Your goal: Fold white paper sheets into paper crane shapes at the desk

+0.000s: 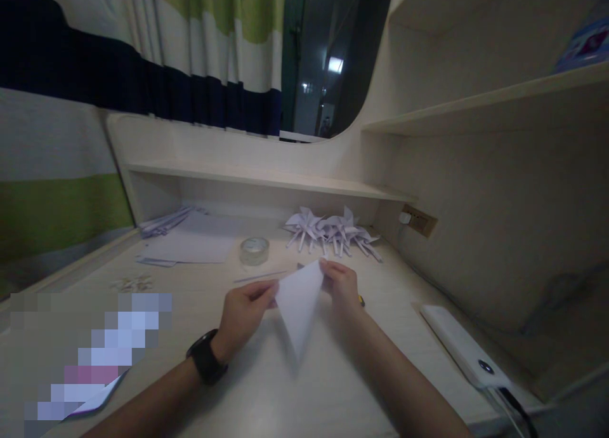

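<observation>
Left hand (245,317) and right hand (343,287) each pinch one folded white paper (301,301) at the frame's centre, above the worktop (257,400). It looks creased but not yet cut. Beyond: one tape roll (254,258), seemingly finished pinwheels (340,227) right of centre and sheets (202,238) at left, both too overlapped to count.

Plain white paper (299,301), triangular, sharp tip downward, aloft between left hand (243,311) and right hand (343,288)
</observation>
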The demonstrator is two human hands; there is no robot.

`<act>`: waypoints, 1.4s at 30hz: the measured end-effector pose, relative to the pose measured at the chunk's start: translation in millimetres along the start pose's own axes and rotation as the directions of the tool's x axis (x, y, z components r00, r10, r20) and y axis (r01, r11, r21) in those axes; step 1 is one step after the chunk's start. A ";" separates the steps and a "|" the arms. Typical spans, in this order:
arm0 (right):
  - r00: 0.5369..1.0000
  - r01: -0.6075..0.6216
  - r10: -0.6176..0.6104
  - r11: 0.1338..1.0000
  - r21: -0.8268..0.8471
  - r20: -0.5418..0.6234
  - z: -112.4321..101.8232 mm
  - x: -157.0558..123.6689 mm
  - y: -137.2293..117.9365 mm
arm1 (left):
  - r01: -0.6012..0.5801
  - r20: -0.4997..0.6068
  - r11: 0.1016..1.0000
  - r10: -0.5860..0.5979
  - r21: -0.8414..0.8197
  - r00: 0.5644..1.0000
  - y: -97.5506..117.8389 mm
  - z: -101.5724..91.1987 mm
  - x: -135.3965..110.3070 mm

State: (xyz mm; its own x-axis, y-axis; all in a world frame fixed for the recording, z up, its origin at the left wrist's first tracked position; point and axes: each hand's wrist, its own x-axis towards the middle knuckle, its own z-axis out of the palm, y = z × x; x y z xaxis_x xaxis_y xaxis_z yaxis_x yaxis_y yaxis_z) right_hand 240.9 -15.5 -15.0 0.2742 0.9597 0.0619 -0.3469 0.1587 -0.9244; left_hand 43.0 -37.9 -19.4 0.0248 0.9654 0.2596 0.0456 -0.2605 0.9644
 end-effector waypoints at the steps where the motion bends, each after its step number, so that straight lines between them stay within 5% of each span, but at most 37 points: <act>1: 1.000 0.000 0.000 1.000 0.000 -0.007 -0.2 0.1 -1.1 | 0.002 0.006 1.000 -0.002 -0.004 1.000 0.7 0.0 -0.2; 10: 0.989 0.008 -0.007 1.000 0.004 -0.149 -7.6 9.3 -11.2 | -0.002 -0.004 1.000 0.003 0.018 1.000 1.7 -3.5 2.1; 17: 0.999 0.039 -0.040 0.999 -0.038 -0.024 -6.3 9.5 -4.4 | 0.019 0.015 1.000 -0.018 -0.011 1.000 0.3 -3.8 3.3; 31: 0.965 0.198 -0.200 0.980 -0.033 -0.170 -6.2 9.3 -0.3 | 0.080 0.096 0.994 -0.073 -0.069 0.993 5.0 1.3 -0.3; 37: 0.961 0.189 -0.186 0.982 -0.006 -0.206 -8.9 12.0 -2.7 | 0.095 0.120 0.991 -0.084 -0.095 0.989 6.3 4.6 -1.7; 42: 0.964 0.130 -0.125 0.992 0.002 -0.233 -11.4 13.1 -11.5 | 0.079 0.035 0.993 -0.076 -0.087 0.997 2.1 -0.2 2.8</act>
State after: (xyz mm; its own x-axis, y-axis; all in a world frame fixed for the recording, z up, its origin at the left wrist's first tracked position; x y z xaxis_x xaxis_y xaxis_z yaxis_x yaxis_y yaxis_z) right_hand 258.7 -7.4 -7.9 0.5169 0.8515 0.0879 -0.3107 0.2823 -0.9076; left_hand 43.0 -35.7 -16.6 0.0557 0.9814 0.1837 -0.0396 -0.1817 0.9826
